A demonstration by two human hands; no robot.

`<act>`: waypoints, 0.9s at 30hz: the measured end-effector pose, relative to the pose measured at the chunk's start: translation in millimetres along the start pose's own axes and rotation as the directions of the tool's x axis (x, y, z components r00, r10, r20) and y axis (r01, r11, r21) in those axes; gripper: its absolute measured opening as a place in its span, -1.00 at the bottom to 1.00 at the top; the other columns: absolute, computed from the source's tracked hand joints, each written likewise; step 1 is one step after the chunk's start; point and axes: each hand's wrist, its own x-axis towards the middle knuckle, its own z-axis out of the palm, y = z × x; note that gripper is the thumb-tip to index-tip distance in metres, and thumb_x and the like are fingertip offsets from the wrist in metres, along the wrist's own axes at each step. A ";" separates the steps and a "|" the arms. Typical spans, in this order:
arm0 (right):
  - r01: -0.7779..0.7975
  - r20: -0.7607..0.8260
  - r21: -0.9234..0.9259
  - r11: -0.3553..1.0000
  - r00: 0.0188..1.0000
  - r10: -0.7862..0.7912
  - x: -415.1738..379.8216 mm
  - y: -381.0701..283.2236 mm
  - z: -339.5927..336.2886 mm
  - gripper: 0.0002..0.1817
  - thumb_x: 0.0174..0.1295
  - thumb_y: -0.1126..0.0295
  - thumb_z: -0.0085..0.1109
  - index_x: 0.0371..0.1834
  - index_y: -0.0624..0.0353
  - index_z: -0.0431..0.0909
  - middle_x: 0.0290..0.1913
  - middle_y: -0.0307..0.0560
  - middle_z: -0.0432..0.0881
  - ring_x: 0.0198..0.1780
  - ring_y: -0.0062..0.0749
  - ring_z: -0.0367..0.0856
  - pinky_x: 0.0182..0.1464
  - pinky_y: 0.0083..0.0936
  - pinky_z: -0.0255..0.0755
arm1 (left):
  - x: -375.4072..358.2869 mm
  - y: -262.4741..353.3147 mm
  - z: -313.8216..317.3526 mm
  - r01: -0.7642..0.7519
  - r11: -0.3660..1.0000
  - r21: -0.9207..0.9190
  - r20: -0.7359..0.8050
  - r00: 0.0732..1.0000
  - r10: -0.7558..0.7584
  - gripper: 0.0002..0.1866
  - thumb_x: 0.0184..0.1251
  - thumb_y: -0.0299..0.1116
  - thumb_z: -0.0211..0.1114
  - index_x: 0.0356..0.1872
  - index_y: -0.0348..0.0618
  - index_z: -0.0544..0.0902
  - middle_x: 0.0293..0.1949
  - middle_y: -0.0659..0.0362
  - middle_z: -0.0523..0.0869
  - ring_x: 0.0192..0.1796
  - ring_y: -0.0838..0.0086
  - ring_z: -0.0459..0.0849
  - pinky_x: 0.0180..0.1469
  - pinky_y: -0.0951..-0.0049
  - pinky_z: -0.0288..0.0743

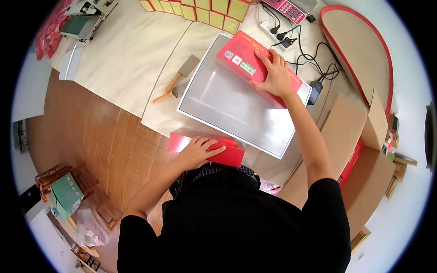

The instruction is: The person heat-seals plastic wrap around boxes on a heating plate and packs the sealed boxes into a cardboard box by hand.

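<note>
My right hand [275, 77] lies across a long red box [232, 52] with printed labels, its thumb at the near edge and fingers over the top. That box rests on the far side of a flat silver metal plate [218, 104] with a white rim. Close to my body, my left hand [198, 152] grips another red box [231, 157], fingers bent over its top. This second box is at the table's front edge; its underside is hidden. Two wooden-handled scrapers [170, 85] lie left of the plate.
An open cardboard carton [343, 127] stands at my right, with red boxes inside. Behind the plate are a power strip [277, 36], tangled cables and a red keypad device [291, 11]. Stacked yellow-and-red boxes [209, 13] line the back. A red-rimmed board [364, 50] leans at the right.
</note>
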 end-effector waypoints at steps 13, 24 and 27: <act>-0.017 0.124 -0.069 0.997 0.992 0.026 -86.7 -80.4 -10.4 0.00 -0.30 -0.12 0.38 0.40 -0.29 0.28 0.28 0.28 0.22 0.25 0.19 0.24 0.28 0.03 0.09 | -35.6 24.6 21.3 0.039 0.999 -0.004 -0.132 0.990 -0.039 -0.36 0.10 -0.40 0.30 0.30 0.04 0.40 0.33 0.09 0.36 0.38 0.17 0.28 0.43 0.08 0.05; -0.438 0.393 0.811 0.389 0.899 0.192 -153.8 -150.4 -55.0 0.02 -0.21 -0.10 0.42 0.39 0.03 0.26 0.35 0.16 0.23 0.36 -0.01 0.23 0.37 -0.24 0.14 | -101.4 33.5 5.3 0.355 0.826 -0.437 -0.513 0.656 -0.553 -0.63 0.27 -0.49 0.16 0.12 -0.19 0.54 0.12 -0.02 0.53 0.17 0.11 0.48 0.27 0.25 0.28; -0.483 0.618 0.746 -0.459 0.758 0.208 -166.6 -131.0 -62.1 -0.04 0.00 -0.21 0.23 0.39 0.16 0.21 0.26 0.06 0.43 0.23 -0.16 0.45 0.26 -0.26 0.34 | -73.1 51.2 -11.5 0.283 0.765 -0.579 -0.517 0.597 -0.613 -0.67 0.36 -0.45 0.09 0.12 -0.25 0.52 0.10 -0.02 0.53 0.19 0.19 0.48 0.25 0.30 0.30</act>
